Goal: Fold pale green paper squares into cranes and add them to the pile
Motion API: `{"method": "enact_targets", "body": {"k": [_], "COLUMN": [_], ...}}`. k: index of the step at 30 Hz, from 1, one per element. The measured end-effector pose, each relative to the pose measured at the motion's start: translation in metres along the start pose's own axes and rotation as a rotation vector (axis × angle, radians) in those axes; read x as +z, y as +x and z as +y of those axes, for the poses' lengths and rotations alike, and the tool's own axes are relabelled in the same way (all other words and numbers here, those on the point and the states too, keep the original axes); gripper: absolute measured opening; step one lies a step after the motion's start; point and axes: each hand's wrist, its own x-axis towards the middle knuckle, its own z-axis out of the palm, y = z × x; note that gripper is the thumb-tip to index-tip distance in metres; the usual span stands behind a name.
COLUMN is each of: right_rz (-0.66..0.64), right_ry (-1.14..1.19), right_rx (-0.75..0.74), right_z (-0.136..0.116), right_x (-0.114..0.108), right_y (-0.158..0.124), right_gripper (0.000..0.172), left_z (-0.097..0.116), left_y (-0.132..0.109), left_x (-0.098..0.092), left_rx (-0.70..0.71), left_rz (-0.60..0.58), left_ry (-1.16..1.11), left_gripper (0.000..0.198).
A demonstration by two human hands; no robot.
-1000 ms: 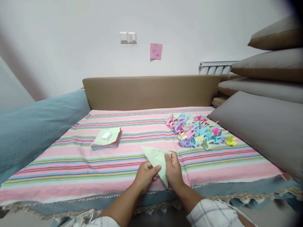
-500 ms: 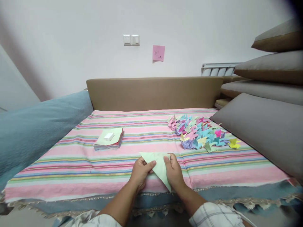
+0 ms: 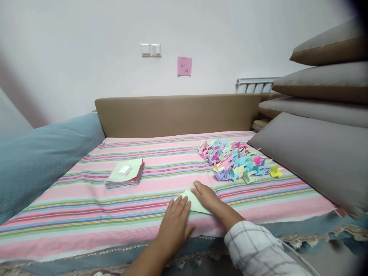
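Observation:
A pale green folded paper triangle lies flat on the striped cloth near its front edge. My left hand rests flat on the paper's left part with fingers stretched out. My right hand lies across the paper's right side, fingers extended and pressing down along it. A stack of coloured paper sheets with a small white block on top sits to the left. A heap of several folded paper cranes lies to the right, further back.
A blue cushion borders the cloth on the left. Grey cushions are piled on the right. A tan headboard stands behind. A pink note and light switches are on the wall.
Both hands held the green triangle up off the cloth. It now lies flat on the cloth with both hands pressed on it.

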Motion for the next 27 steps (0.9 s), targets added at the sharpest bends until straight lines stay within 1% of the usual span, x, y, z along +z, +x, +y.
{"method": "enact_targets", "body": {"k": [1,3,6,10,14,19,24,25,27], "right_rz": [-0.014,-0.041,-0.067,-0.066,-0.05,-0.053,-0.034,-0.019,0.071], "right_ry": [-0.031,-0.073,-0.103,-0.149,-0.179,-0.179,-0.188,-0.188,-0.19], "right_rx": [-0.013,-0.036,-0.089,-0.161,-0.183,-0.12,-0.079,-0.068,-0.056], "right_z": [0.0,-0.001,-0.003,-0.004,-0.004,-0.004,-0.006,-0.006,-0.007], "right_x": [0.001,0.001,0.001,0.001,0.004,0.008,0.01,0.009,0.004], "right_y": [0.002,0.007,0.013,0.021,0.027,0.028,0.027,0.027,0.023], "right_gripper": [0.01,0.009,0.009,0.01,0.009,0.009,0.009,0.008,0.014], "left_z": [0.003,0.006,0.005,0.005,0.006,0.0,-0.003,-0.003,-0.003], "left_y": [-0.001,-0.002,-0.001,0.003,0.004,-0.001,-0.002,-0.001,-0.001], "left_x": [0.006,0.015,0.02,0.018,0.022,0.031,0.034,0.034,0.034], "left_rx": [0.014,0.017,-0.005,-0.049,-0.081,-0.071,-0.082,-0.081,-0.074], "left_rz": [-0.063,-0.145,-0.19,-0.21,-0.211,-0.162,-0.181,-0.182,-0.181], "left_ry": [0.076,0.177,0.242,0.277,0.283,0.261,0.244,0.245,0.245], "left_gripper": [0.066,0.08,0.086,0.083,0.081,0.083,0.085,0.086,0.086]}}
